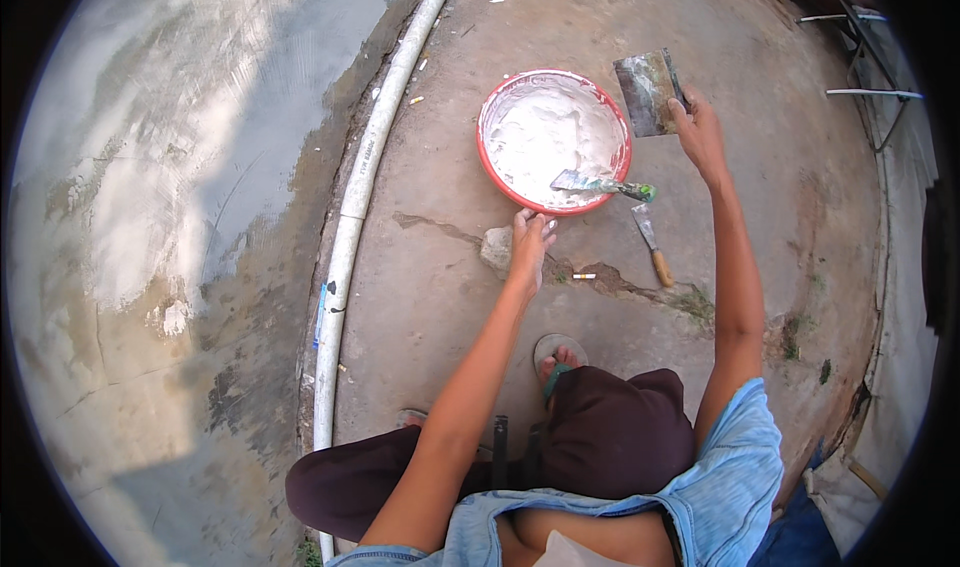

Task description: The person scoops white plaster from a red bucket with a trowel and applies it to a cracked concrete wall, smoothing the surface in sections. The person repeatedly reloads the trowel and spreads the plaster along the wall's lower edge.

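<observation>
A red-rimmed basin (516, 137) of white paste sits on the concrete in front of me. My left hand (532, 242) has its fingertips at the basin's near rim, curled against it. My right hand (698, 132) grips a flat, stained rectangular trowel (642, 92), held just right of the basin. A scraper with a paste-smeared blade (582, 182) rests in the basin, its green-stained handle over the right rim. A second scraper with a wooden handle (659, 265) lies on the ground below the basin's right side.
A long white pipe (350, 217) runs along the ground to my left, beside a paler, patchy concrete surface (180, 217). Metal rods (855, 92) and pale sheeting (890, 267) are at the far right. Cracks, a stone chunk (495, 249) and small litter mark the ground.
</observation>
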A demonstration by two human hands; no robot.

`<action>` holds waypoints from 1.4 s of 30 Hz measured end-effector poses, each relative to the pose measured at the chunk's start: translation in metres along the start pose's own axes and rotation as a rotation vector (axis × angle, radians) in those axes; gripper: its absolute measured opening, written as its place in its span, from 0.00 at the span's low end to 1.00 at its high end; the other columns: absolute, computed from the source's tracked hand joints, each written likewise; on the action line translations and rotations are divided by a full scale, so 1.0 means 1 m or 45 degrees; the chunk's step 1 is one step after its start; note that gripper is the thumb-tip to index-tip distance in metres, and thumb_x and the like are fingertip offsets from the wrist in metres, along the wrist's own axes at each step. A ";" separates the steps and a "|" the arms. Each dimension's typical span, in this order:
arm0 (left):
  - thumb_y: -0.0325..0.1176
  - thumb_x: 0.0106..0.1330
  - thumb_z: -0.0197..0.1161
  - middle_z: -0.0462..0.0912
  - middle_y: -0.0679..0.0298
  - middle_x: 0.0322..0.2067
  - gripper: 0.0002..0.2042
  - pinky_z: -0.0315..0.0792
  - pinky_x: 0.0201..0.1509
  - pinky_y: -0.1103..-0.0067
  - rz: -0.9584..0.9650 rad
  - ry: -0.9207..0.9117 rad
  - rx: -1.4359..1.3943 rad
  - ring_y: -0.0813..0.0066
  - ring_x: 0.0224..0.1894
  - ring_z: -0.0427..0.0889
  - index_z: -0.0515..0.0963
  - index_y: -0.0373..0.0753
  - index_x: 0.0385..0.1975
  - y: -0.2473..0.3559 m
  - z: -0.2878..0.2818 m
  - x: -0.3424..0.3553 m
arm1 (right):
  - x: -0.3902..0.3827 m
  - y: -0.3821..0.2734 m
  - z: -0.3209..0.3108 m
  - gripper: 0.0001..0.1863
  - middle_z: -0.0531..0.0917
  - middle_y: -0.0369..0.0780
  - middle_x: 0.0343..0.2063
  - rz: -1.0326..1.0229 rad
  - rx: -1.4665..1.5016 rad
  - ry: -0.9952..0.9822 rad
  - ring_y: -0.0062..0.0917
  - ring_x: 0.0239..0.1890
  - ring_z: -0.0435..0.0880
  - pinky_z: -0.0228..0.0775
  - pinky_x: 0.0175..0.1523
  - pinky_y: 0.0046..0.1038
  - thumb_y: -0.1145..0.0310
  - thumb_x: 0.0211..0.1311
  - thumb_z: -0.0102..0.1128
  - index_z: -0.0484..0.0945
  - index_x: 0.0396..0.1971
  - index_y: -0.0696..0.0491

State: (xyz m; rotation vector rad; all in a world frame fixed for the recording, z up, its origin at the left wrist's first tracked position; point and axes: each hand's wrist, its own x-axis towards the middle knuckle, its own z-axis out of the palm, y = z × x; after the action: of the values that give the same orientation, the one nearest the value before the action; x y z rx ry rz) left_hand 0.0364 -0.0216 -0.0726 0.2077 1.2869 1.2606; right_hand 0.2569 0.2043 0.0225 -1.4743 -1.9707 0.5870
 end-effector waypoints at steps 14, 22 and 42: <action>0.35 0.71 0.58 0.77 0.64 0.53 0.17 0.68 0.60 0.74 0.150 -0.006 -0.447 0.76 0.55 0.75 0.71 0.36 0.57 -0.037 0.009 -0.074 | -0.179 -0.129 0.109 0.05 0.80 0.32 0.29 0.676 1.329 -0.457 0.12 0.33 0.75 0.67 0.40 0.20 0.72 0.66 0.62 0.75 0.34 0.57; 0.35 0.73 0.59 0.83 0.66 0.38 0.13 0.71 0.46 0.81 0.653 0.437 -0.023 0.83 0.39 0.77 0.79 0.32 0.47 0.026 -0.040 -0.075 | -0.133 -0.123 0.052 0.21 0.81 0.42 0.40 -0.596 -0.153 -0.162 0.35 0.43 0.79 0.70 0.49 0.36 0.67 0.53 0.71 0.77 0.48 0.54; 0.41 0.72 0.58 0.49 0.46 0.72 0.14 0.50 0.76 0.57 0.083 -0.367 -1.068 0.50 0.75 0.46 0.75 0.44 0.53 0.029 -0.092 -0.040 | -0.027 -0.067 0.060 0.05 0.82 0.44 0.19 -0.790 -0.772 -0.488 0.38 0.26 0.84 0.71 0.31 0.39 0.67 0.47 0.64 0.82 0.19 0.51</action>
State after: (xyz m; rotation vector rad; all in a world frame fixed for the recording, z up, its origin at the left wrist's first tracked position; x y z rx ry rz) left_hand -0.0434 -0.0872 -0.0616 -0.1694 0.4386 1.6511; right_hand 0.1739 0.1595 0.0184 -0.9821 -2.9108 -0.0227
